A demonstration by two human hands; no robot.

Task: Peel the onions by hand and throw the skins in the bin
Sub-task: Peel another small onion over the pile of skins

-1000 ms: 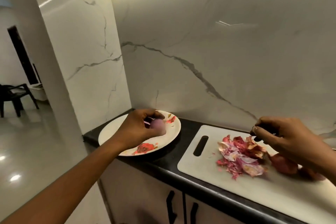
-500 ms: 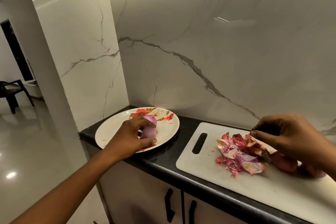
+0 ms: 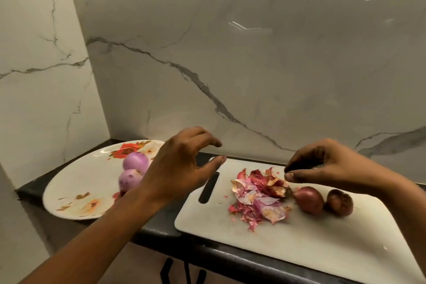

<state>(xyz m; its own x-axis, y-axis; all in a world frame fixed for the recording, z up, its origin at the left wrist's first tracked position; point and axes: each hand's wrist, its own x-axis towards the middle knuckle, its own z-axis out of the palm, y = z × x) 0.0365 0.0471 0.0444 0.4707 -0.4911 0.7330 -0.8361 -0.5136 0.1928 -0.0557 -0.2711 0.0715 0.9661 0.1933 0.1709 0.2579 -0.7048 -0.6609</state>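
Two peeled onions (image 3: 134, 169) sit on the plate (image 3: 76, 191), touching each other. Two unpeeled onions (image 3: 322, 200) wait on the board (image 3: 299, 237), side by side and touching. So by our reckoning we're about halfway, and the next step is grabbing another onion to strip.

Our left hand (image 3: 179, 166) hovers over the gap between plate and board. Its fingers are spread and loosely curved, and there's nothing in it. Our right hand (image 3: 334, 166) hangs above the far edge of the skins (image 3: 260, 198) with fingertips drawn in toward the thumb. It's too dark in there to tell if it's pinching anything.

The unpeeled onions lie just below and a bit right of the right hand's fingertips. The nearer one is right up against the pile. They're well apart from the left hand, with the whole heap of skins in between.

How we'd do it: take the nearer onion and leave the other where it is. Then catch the papery layer at the tip with a thumbnail and pull strips down toward the root. Do it right over the pile so scraps stay on the board and off the counter (image 3: 161, 226). Dry skin tears into flakes, so slow pulls beat yanking.

The bin isn't in view. We'd scoop all the skins at the end and make one trip.
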